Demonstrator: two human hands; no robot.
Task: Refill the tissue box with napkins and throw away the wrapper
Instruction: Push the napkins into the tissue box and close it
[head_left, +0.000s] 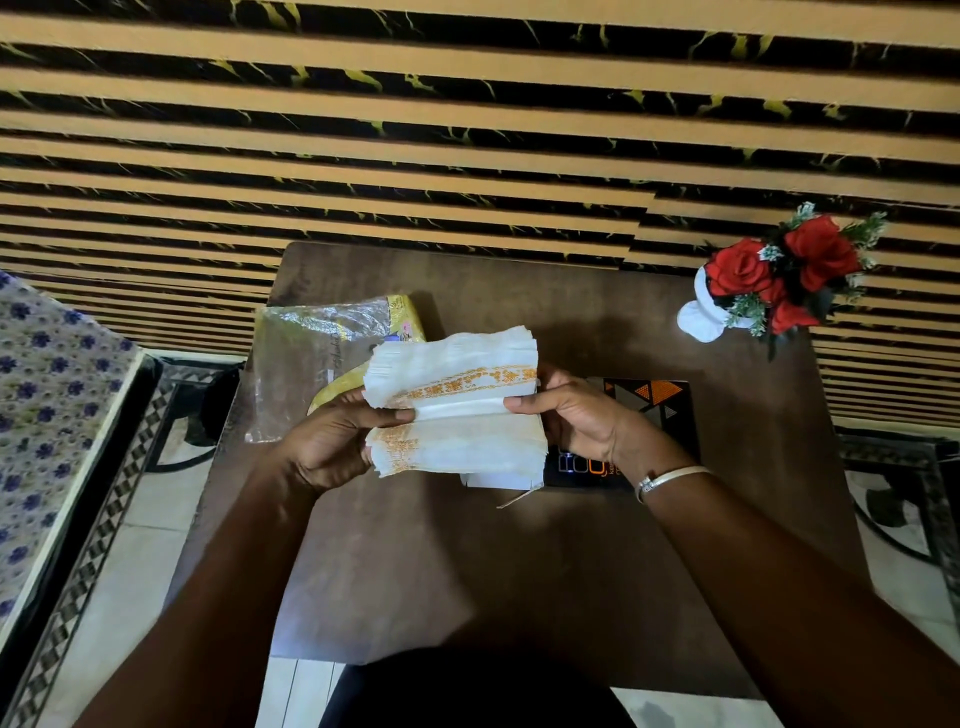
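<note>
A thick stack of white napkins (457, 405) with an orange floral border is folded open above the middle of the brown table (519, 571). My left hand (332, 436) grips its left end and my right hand (576, 415) grips its right end. The dark tissue box (660, 410) with an orange and grey triangle pattern lies on the table just under and to the right of the stack, partly hidden by my right hand. The clear plastic wrapper (311, 358) with yellow print lies flat at the table's far left, behind my left hand.
A white vase with red roses (769, 280) stands at the table's far right corner. A striped black and tan wall is right behind the table. To the left stands another table with a blue flowered cloth (47, 415). Dark metal chair frames (904, 467) flank the table.
</note>
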